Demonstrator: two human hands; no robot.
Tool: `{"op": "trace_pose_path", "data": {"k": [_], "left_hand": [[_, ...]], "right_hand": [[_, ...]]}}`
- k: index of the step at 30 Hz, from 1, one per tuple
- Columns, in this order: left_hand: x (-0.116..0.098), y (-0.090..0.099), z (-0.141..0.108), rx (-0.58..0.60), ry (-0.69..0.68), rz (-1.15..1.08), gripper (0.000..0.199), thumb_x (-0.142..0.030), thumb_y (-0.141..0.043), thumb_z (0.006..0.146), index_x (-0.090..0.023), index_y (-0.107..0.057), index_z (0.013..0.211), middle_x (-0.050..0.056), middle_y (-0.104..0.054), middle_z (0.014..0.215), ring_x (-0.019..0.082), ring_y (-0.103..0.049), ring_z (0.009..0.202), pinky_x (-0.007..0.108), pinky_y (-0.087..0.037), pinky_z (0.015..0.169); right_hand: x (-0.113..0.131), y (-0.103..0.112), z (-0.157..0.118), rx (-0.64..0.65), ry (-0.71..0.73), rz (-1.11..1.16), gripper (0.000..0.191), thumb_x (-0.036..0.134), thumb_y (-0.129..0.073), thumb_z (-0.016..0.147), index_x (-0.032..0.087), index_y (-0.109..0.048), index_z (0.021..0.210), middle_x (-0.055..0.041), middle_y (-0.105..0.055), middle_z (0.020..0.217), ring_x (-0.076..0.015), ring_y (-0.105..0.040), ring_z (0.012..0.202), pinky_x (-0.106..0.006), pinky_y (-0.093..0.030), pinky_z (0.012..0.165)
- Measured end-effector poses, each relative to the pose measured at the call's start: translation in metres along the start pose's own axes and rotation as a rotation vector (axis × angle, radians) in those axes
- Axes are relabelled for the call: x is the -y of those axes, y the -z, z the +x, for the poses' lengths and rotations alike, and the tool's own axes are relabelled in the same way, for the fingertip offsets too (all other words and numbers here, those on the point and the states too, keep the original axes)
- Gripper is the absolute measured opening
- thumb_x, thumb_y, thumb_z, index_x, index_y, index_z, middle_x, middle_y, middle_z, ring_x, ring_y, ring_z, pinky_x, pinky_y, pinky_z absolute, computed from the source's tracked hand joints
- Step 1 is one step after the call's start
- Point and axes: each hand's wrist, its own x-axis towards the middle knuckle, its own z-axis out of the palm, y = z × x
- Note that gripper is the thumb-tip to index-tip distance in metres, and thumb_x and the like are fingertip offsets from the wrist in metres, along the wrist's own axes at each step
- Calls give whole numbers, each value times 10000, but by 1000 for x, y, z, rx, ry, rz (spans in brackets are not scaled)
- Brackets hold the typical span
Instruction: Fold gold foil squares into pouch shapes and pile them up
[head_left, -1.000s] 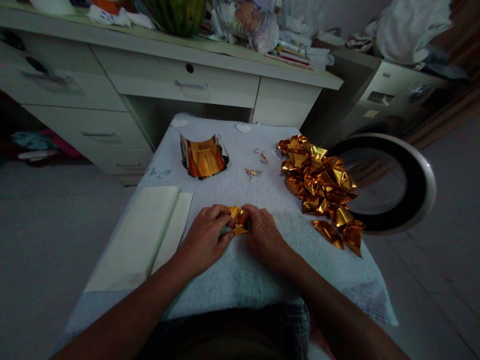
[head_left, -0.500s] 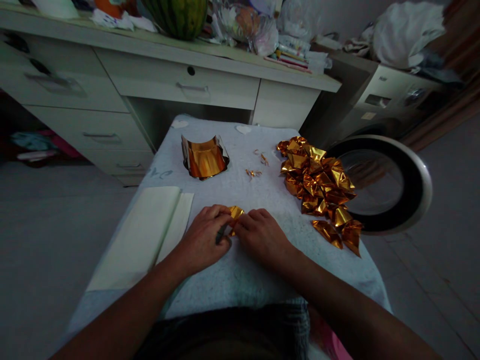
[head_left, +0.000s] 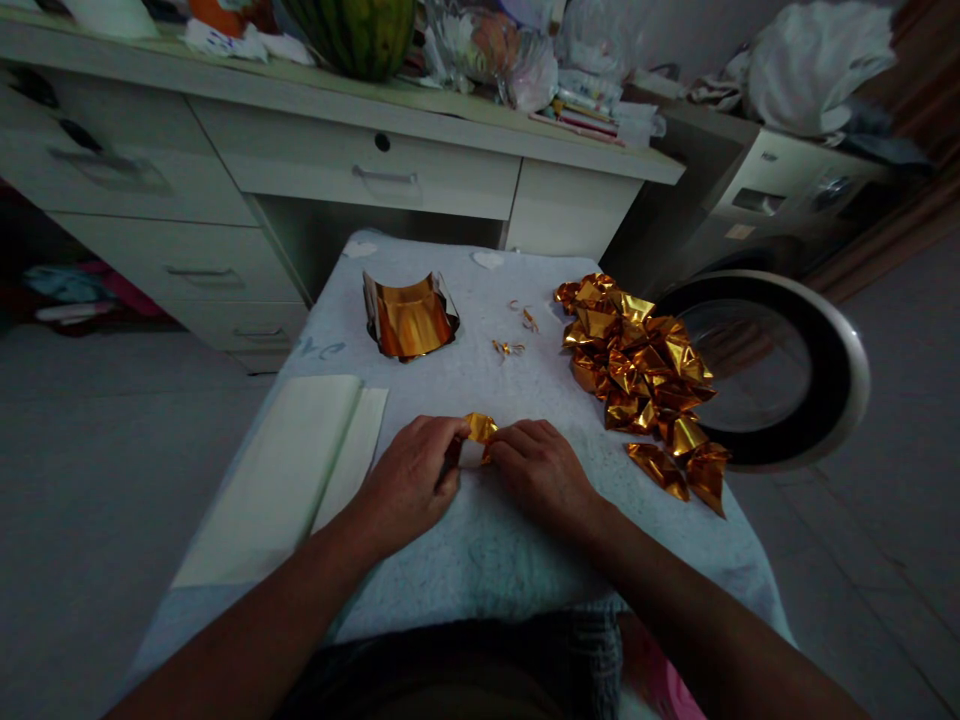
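Observation:
Between my two hands is a small piece of gold foil (head_left: 481, 426) with a white patch showing on its near side. My left hand (head_left: 416, 480) pinches its left end with thumb and fingers. My right hand (head_left: 544, 475) has its fingers closed on the right end. Beyond them stands a stack of curved gold foil sheets (head_left: 409, 318). Small gold twist ties (head_left: 508, 348) lie on the cloth ahead of my right hand. A pile of folded gold foil pieces (head_left: 637, 355) spreads to the right. Folded pale paper sheets (head_left: 274, 470) lie left of my left hand.
A light cloth covers the small table (head_left: 450, 580). Behind it stands a white drawer desk (head_left: 375, 175) carrying a watermelon (head_left: 349, 35) and plastic bags. At the right, the round door (head_left: 847, 370) of a washing machine (head_left: 780, 190) hangs open beside the table.
My hands have shifted slightly right and a little apart. A white patch on the foil piece now shows between them, and the dark object at my left fingers no longer shows.

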Motion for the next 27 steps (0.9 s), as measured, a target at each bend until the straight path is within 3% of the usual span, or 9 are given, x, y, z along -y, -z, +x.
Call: {"op": "trace_pose_path", "data": {"k": [9, 16, 27], "left_hand": [[2, 2, 6, -23, -110, 145, 99, -131, -567, 880, -207, -629, 890, 27, -710, 910, 229, -596, 884, 386, -476, 790], [4, 0, 4, -47, -113, 212, 103, -189, -551, 921, -200, -651, 899, 26, -715, 863, 220, -624, 831, 382, -455, 758], [4, 3, 6, 17, -33, 207, 117, -183, -581, 901, -192, -691, 942, 55, -671, 911, 226, -564, 876, 382, -487, 800]], "right_hand": [[1, -5, -3, -77, -61, 126, 128, 123, -538, 901, 163, -653, 939, -76, -688, 961, -209, -555, 910, -351, -425, 835], [2, -9, -2, -85, -70, 92, 141, 196, -547, 948, 173, -686, 947, -77, -671, 955, -209, -538, 893, -351, -425, 813], [1, -4, -1, -78, -231, 322, 120, 172, -571, 929, 169, -689, 947, -60, -637, 914, -182, -548, 886, -327, -437, 845]]}}
